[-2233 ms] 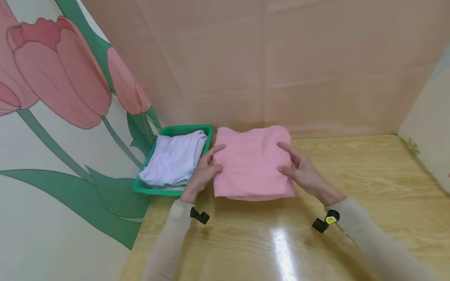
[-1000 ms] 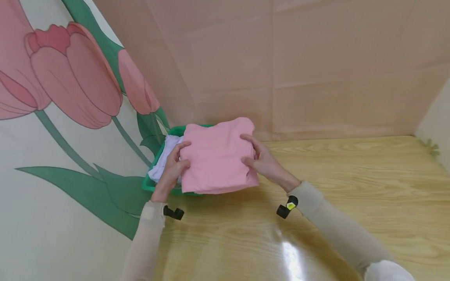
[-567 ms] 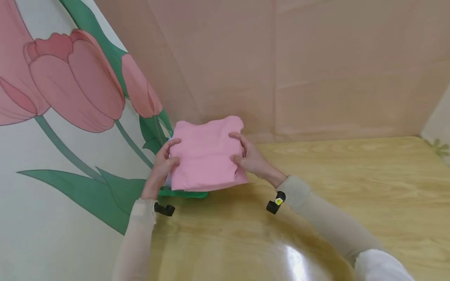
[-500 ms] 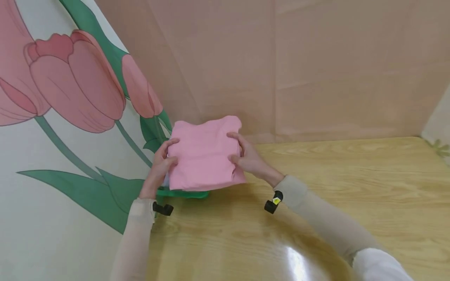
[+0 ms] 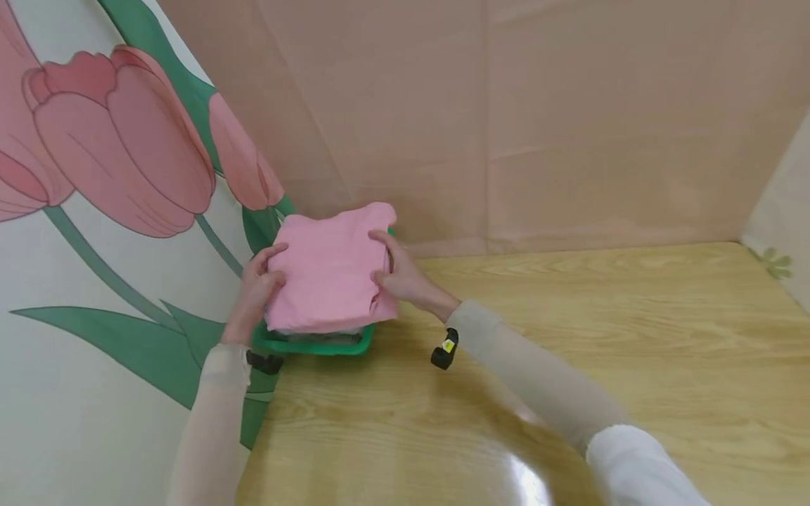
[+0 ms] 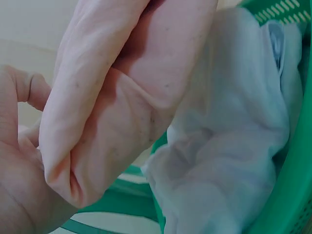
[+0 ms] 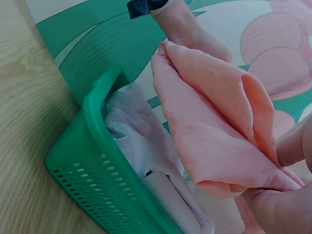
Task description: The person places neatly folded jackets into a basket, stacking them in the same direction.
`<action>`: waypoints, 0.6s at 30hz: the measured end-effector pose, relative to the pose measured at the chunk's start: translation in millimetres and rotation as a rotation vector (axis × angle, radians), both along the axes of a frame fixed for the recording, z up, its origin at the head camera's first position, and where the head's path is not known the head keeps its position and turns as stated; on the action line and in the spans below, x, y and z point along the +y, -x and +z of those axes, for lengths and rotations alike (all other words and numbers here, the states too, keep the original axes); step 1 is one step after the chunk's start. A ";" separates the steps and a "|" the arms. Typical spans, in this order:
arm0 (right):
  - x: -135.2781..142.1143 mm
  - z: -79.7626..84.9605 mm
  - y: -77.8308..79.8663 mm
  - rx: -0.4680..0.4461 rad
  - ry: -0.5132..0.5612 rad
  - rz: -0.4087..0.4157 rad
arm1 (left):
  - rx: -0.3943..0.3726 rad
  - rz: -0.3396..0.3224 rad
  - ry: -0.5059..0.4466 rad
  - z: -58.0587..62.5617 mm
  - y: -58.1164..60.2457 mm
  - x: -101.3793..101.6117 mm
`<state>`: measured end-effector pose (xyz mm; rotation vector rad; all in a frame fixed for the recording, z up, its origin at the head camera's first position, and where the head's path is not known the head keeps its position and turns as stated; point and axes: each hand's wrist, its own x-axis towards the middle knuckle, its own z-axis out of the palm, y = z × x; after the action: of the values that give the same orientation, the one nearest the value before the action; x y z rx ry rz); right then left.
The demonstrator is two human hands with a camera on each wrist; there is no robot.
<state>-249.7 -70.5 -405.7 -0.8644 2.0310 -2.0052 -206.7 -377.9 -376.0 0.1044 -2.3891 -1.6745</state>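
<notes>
A folded pink garment [image 5: 329,270] hangs level over the green basket [image 5: 316,347], held between both hands. My left hand [image 5: 253,292] grips its left edge, thumb and forefinger on top. On the opposite edge my right hand [image 5: 409,280] pinches the folded layers in the same way. Inside the basket lies a folded pale lavender-white garment [image 7: 134,114], mostly covered by the pink one in the head view. Both wrist views show the pink folds above this pale cloth, with a gap between them.
The basket stands on a wood-grain table [image 5: 538,337], close to the left wall [image 5: 95,393] painted with tulips. Behind it hangs a creased brown backdrop [image 5: 443,126]. Slots pierce the basket's side.
Both hands have carried the pink garment leftward, from beside the basket to over it. It now hides most of the pale garment in the head view. Both grips are kept.
</notes>
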 end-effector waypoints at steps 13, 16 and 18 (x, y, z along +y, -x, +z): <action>-38.9 -10.1 13.6 -0.003 -0.041 0.025 | -0.096 0.074 0.105 3.9 2.3 -29.2; -49.1 -13.8 14.0 -0.018 -0.040 0.017 | -0.105 0.082 0.109 2.4 1.4 -35.5; -55.5 -16.0 13.4 -0.021 -0.031 0.013 | -0.115 0.093 0.116 0.5 0.3 -39.6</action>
<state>-263.1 -126.0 -421.6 -0.8447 2.0343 -1.9619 -207.0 -417.5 -375.4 0.2948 -2.5169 -1.5237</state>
